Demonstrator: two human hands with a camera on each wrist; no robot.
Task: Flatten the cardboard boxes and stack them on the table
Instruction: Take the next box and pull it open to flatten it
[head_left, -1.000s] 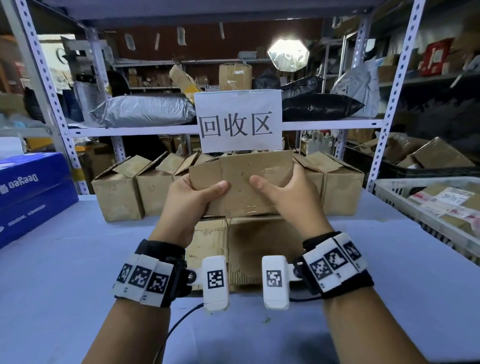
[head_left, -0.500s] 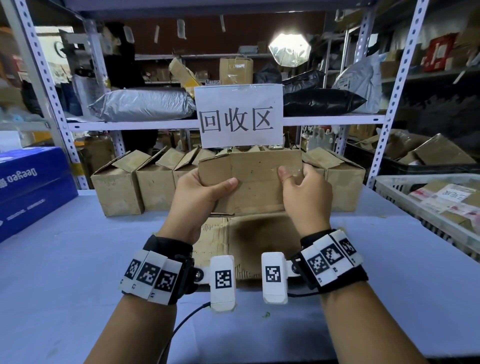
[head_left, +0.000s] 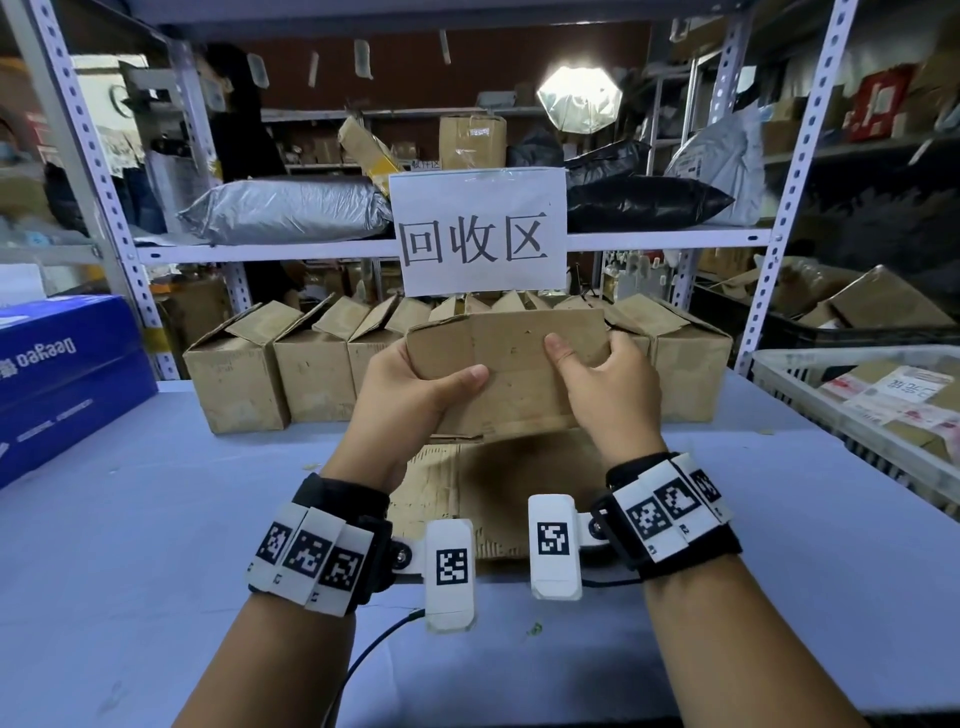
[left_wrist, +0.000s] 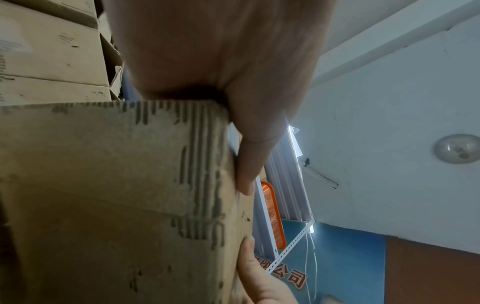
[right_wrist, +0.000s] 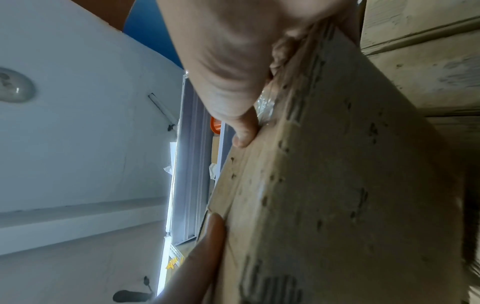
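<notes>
Both hands hold a brown cardboard box (head_left: 511, 364) above the table, in front of the row of boxes. My left hand (head_left: 415, 395) grips its left end, thumb across the near face. At the right end my right hand (head_left: 602, 389) grips it too, thumb on the near face and fingers over the edge. In the left wrist view the held box (left_wrist: 116, 195) fills the lower left under the left hand (left_wrist: 244, 144). From the right wrist, the box (right_wrist: 350, 185) slants beside the right hand (right_wrist: 233, 82). Flattened cardboard (head_left: 483, 493) lies on the table beneath.
A row of open-flapped brown boxes (head_left: 239, 374) stands at the back of the blue table (head_left: 156, 545). A blue carton (head_left: 62, 374) sits at the left, a white crate (head_left: 857, 415) of parcels at the right. A paper sign (head_left: 478, 234) hangs from the shelf.
The box has been raised and shifted slightly right. My right hand has moved its hold from the box's right side toward its upper right corner.
</notes>
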